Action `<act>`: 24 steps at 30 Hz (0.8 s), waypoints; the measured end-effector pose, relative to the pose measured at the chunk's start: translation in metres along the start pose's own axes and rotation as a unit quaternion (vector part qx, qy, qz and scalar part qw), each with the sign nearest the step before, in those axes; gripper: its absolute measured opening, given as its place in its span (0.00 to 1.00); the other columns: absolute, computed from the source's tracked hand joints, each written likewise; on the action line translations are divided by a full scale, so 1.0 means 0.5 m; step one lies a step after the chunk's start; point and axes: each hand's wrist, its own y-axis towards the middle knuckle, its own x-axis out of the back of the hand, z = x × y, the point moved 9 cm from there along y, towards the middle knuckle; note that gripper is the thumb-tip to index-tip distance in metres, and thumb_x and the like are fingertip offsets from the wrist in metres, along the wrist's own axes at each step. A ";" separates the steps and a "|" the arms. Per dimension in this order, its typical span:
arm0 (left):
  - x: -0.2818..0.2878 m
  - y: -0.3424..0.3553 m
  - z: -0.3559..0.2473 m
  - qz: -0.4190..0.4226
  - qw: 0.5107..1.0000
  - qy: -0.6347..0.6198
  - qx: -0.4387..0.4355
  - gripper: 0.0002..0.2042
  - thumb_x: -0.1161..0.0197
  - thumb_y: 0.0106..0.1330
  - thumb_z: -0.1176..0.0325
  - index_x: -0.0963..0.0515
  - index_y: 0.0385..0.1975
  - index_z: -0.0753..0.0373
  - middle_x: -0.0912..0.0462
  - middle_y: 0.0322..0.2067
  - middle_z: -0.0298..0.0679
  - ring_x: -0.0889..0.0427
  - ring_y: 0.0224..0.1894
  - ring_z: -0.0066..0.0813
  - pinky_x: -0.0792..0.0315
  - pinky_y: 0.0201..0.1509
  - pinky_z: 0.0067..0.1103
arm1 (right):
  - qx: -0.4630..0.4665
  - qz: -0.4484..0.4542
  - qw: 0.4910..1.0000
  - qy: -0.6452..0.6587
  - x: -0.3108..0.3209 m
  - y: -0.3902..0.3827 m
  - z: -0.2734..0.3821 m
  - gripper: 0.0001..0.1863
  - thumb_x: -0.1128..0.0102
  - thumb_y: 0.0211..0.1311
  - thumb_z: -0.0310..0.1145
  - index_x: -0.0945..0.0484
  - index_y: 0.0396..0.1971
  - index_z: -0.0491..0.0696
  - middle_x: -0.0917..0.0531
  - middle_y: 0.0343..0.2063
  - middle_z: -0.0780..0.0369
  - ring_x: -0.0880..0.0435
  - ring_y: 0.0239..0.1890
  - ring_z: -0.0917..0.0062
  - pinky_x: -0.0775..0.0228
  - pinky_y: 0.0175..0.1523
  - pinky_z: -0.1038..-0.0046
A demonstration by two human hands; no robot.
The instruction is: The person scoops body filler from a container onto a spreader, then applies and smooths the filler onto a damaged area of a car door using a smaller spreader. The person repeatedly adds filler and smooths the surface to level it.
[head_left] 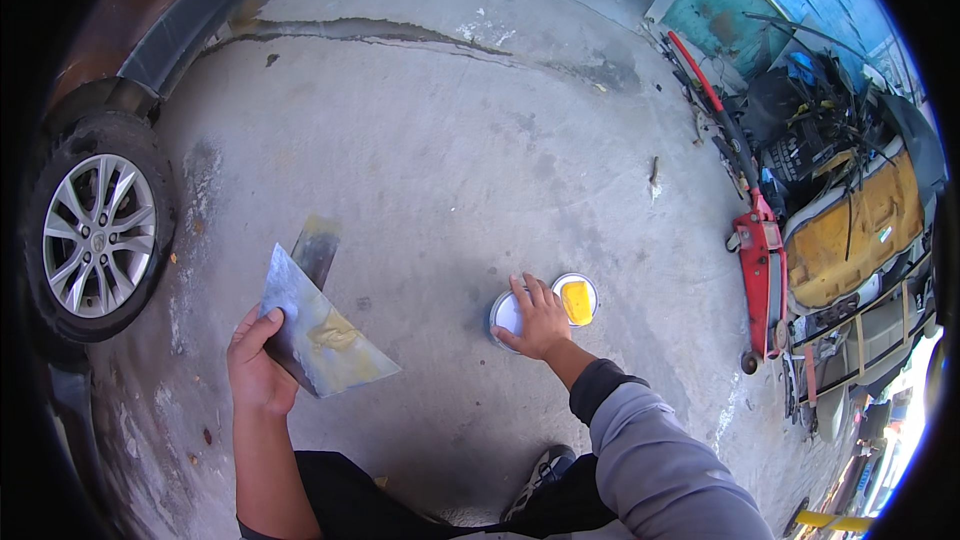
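Note:
My left hand is closed on the edge of a roughly triangular thin sheet, tilted up, with a smear of yellowish putty on its face. Behind the sheet shows a dark flat strip with a yellowish end; whether my hand holds it too, I cannot tell. On the floor, my right hand grips the top of a round can from above, thumb on the near rim and fingers across the far side. Touching that can or close beside it is a round white lid or tin with a yellow block-like piece on it.
A car wheel and dark body trim stand at the left. To the right are a red floor jack and a heap of car parts with a yellow-brown panel. My shoe is on the concrete floor below.

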 end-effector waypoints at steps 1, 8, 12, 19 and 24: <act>-0.004 0.002 -0.006 0.013 1.000 0.003 -0.007 0.15 0.36 0.72 0.69 0.18 0.54 0.68 0.13 0.51 0.42 0.14 0.53 0.37 0.23 0.65 0.33 | 0.004 -0.006 1.000 -0.006 -0.003 0.004 -0.003 0.58 0.38 0.64 0.74 0.46 0.84 0.53 0.42 0.81 0.50 0.44 0.83 0.52 0.48 0.84 0.54; -0.029 0.007 -0.001 0.025 1.000 -0.005 0.008 0.14 0.36 0.73 0.69 0.19 0.55 0.67 0.13 0.50 0.41 0.14 0.53 0.37 0.23 0.64 0.33 | 0.029 -0.027 0.999 -0.028 -0.019 0.004 -0.006 0.59 0.36 0.64 0.71 0.48 0.84 0.49 0.42 0.82 0.49 0.43 0.83 0.52 0.48 0.84 0.55; -0.021 -0.002 -0.004 0.008 1.000 -0.014 -0.005 0.13 0.34 0.71 0.70 0.18 0.52 0.67 0.12 0.48 0.40 0.13 0.51 0.36 0.22 0.63 0.33 | -0.054 -0.147 0.963 0.218 -0.002 0.024 -0.103 0.51 0.34 0.69 0.61 0.41 0.81 0.44 0.34 0.77 0.45 0.37 0.79 0.48 0.43 0.82 0.55; 0.026 -0.076 -0.041 -0.018 0.999 0.030 -0.038 0.13 0.35 0.70 0.73 0.18 0.52 0.68 0.11 0.47 0.40 0.13 0.50 0.35 0.22 0.63 0.32 | -0.459 -0.014 0.876 0.148 -0.071 -0.028 -0.330 0.62 0.21 0.54 0.66 0.42 0.82 0.51 0.35 0.76 0.45 0.37 0.78 0.44 0.29 0.75 0.50; 0.036 -0.098 -0.067 -0.031 0.997 0.029 -0.063 0.13 0.35 0.70 0.74 0.17 0.53 0.68 0.10 0.47 0.40 0.12 0.50 0.34 0.21 0.63 0.31 | -0.405 -0.001 0.910 0.090 -0.061 0.005 -0.310 0.65 0.21 0.53 0.67 0.44 0.83 0.49 0.37 0.77 0.47 0.41 0.81 0.47 0.30 0.76 0.51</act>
